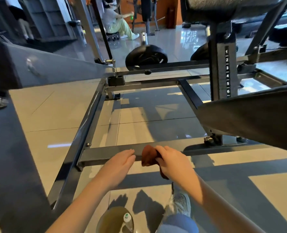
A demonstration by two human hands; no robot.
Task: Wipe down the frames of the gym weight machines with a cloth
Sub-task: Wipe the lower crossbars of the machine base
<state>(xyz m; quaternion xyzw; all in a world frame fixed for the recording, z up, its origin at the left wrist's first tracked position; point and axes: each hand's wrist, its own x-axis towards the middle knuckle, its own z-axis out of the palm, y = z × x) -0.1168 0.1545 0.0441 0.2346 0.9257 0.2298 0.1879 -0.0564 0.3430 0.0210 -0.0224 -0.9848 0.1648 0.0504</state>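
The right hand [173,163] grips a rust-brown cloth [148,156] against the near grey crossbar [104,154] of the machine frame, low over the tiled floor [55,111]. Just left of it, the left hand [121,161] rests straight-fingered on the same bar. Far beyond lies a black weight plate [146,57]; to the right stands a numbered adjustment post [223,71].

My left hand [121,163] rests on the crossbar [102,155] just left of the cloth [148,156] my right hand [174,161] holds there.

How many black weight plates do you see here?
2. One weight plate sits beyond the far crossbar, centre; a second plate peeks out left of the numbered post. Others may be hidden.
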